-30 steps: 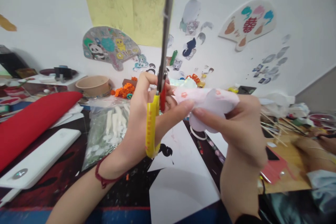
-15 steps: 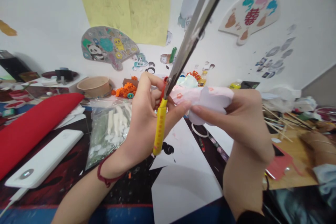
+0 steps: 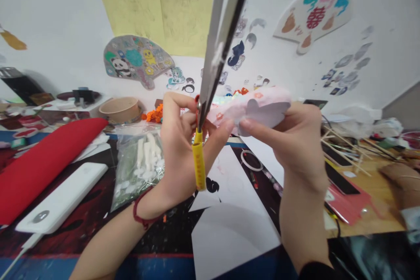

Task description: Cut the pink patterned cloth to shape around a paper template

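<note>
Looking down from the head view, the left hand [image 3: 180, 148] has a closed grip around the scissors [image 3: 198, 162], whose yellow handle [image 3: 198, 166] hangs below the fist while the long steel blades [image 3: 218, 22] point up, parted only narrowly. Compared with a moment earlier, the blades have swung more upright and the gap between them has narrowed. The right hand [image 3: 297, 148] has a firm pinch on a folded pale pink paper shape [image 3: 257, 107] printed with small orange flowers, and its end now tilts up further than before. The paper's near end sits just beside the scissors' pivot, held in the air above the desk [image 3: 157, 240]. Below the hands lie a clear zip bag of white pieces [image 3: 138, 170] and large white paper sheets [image 3: 229, 236]. Off to the right, beyond bamboo skewers [image 3: 348, 151], a co-worker's forearm [image 3: 400, 179] rests by a red card [image 3: 346, 201].
</note>
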The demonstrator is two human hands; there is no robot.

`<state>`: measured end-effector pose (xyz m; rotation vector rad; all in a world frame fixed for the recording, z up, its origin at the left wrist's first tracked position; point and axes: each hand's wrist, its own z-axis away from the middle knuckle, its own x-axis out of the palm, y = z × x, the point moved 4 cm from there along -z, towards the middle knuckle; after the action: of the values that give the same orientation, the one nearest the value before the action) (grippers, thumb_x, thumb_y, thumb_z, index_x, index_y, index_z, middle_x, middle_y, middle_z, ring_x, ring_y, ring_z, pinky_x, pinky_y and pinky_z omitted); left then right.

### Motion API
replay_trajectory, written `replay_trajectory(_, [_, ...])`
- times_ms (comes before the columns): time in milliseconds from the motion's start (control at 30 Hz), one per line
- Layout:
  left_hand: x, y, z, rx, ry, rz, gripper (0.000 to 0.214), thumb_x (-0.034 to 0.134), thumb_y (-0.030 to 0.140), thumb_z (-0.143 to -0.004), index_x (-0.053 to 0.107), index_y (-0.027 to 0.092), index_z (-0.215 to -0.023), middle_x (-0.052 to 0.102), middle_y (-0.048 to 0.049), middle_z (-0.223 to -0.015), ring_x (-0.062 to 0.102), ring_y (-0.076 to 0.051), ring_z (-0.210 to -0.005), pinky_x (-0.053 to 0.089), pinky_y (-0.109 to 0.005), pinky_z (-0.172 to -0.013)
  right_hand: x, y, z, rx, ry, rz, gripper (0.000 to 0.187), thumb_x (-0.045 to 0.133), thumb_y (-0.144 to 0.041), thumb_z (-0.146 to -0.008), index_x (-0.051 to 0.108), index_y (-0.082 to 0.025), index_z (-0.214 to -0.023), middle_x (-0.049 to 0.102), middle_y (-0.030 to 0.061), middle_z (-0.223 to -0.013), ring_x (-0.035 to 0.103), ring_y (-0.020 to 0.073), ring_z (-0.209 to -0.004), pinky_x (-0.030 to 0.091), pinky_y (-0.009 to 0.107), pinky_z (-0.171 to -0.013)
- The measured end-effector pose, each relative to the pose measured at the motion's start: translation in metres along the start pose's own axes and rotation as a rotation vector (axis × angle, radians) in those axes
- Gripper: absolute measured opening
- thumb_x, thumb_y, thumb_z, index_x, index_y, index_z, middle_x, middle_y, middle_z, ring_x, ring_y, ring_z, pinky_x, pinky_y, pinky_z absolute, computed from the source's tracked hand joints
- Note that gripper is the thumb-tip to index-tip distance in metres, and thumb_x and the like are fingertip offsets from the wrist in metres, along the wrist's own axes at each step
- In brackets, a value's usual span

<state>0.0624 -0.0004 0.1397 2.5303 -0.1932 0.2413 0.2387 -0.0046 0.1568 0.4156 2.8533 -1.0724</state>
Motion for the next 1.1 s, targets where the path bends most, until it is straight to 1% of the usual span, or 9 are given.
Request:
replay_trajectory(200, [0.001,-0.006,0.000,-0.056,-0.013,0.034,0.042,0.089,0.023,-0.077,0.051,0.023,-0.094,0.056,0.0062,-0.072,0.054,-0.008,-0.058,0.042,-0.026,-0.051,0.002,-0.012,0.003,-0.178,0.083,0.138,0.015,0.086,-0.018,-0.076,0.082,-0.029,-0.086,0.080,-0.0054,-0.080,0.070,0.0141,-0.072,0.057,0.031,-0.068])
replay_trajectory(300, [0.001,-0.010,-0.002,-0.101,-0.005,0.056,0.043,0.090,0.027,-0.077,0.050,0.024,-0.094,0.054,0.0062,-0.070,0.053,-0.009,-0.057,0.042,-0.027,-0.049,0.001,-0.015,0.004,-0.219,0.079,0.246,0.013,0.086,-0.022,-0.077,0.082,-0.029,-0.087,0.079,-0.0045,-0.078,0.067,0.0142,-0.067,0.055,0.032,-0.065])
replay_trajectory(400, [0.001,-0.012,-0.003,-0.103,-0.010,0.060,0.043,0.090,0.029,-0.078,0.050,0.024,-0.093,0.055,0.0062,-0.070,0.052,-0.008,-0.055,0.043,-0.026,-0.048,0.001,-0.013,0.003,-0.203,0.073,0.267,0.007,0.085,-0.025,-0.078,0.080,-0.027,-0.083,0.075,-0.0042,-0.071,0.063,0.0140,-0.064,0.053,0.032,-0.062])
replay_trajectory(600, [0.001,-0.014,-0.002,-0.158,0.016,0.061,0.051,0.094,0.035,-0.072,0.048,0.022,-0.092,0.056,0.0061,-0.071,0.056,-0.007,-0.057,0.043,-0.023,-0.047,-0.002,-0.007,0.001,-0.097,0.073,0.128,0.007,0.083,-0.024,-0.081,0.078,-0.026,-0.076,0.064,-0.0046,-0.063,0.057,0.0127,-0.061,0.047,0.031,-0.057])
replay_trajectory(733, [-0.001,-0.015,-0.001,-0.163,0.044,0.046,0.052,0.094,0.036,-0.071,0.049,0.022,-0.092,0.060,0.0036,-0.077,0.063,-0.010,-0.067,0.050,-0.023,-0.054,-0.005,-0.003,-0.001,-0.087,0.031,0.029,0.003,0.082,-0.030,-0.083,0.079,-0.029,-0.083,0.070,-0.0028,-0.074,0.063,0.0153,-0.070,0.053,0.032,-0.063])
replay_trajectory(833, [-0.003,-0.015,-0.002,-0.160,0.051,0.041,0.049,0.093,0.035,-0.073,0.049,0.022,-0.092,0.061,0.0030,-0.080,0.065,-0.012,-0.073,0.054,-0.026,-0.062,-0.011,0.000,-0.004,-0.140,0.071,-0.080,0.019,0.072,-0.049,-0.090,0.080,-0.032,-0.094,0.077,0.0002,-0.091,0.070,0.0194,-0.083,0.058,0.036,-0.071])
replay_trajectory(933, [-0.004,-0.014,-0.004,-0.174,0.057,0.041,0.048,0.092,0.033,-0.073,0.049,0.022,-0.091,0.060,0.0017,-0.083,0.067,-0.013,-0.075,0.056,-0.028,-0.065,-0.013,0.003,-0.007,-0.166,0.088,-0.132,0.025,0.059,-0.048,-0.099,0.077,-0.034,-0.108,0.077,0.0012,-0.093,0.069,0.0174,-0.075,0.057,0.035,-0.064])
replay_trajectory(1000, [-0.004,-0.013,-0.004,-0.181,0.054,0.059,0.048,0.092,0.032,-0.072,0.049,0.022,-0.090,0.060,0.0010,-0.085,0.067,-0.014,-0.077,0.056,-0.029,-0.066,-0.009,0.004,-0.008,-0.166,0.047,-0.127,0.026,0.060,-0.045,-0.099,0.072,-0.035,-0.120,0.076,0.0014,-0.095,0.070,0.0175,-0.073,0.057,0.034,-0.062])
replay_trajectory(1100, [-0.002,-0.014,-0.003,-0.211,0.058,0.091,0.047,0.091,0.031,-0.072,0.048,0.022,-0.090,0.061,0.0004,-0.087,0.067,-0.015,-0.079,0.055,-0.030,-0.066,-0.004,0.004,-0.010,-0.242,0.026,-0.110,0.041,0.074,-0.048,-0.088,0.065,-0.038,-0.127,0.074,0.0022,-0.109,0.074,0.0212,-0.092,0.060,0.033,-0.067])
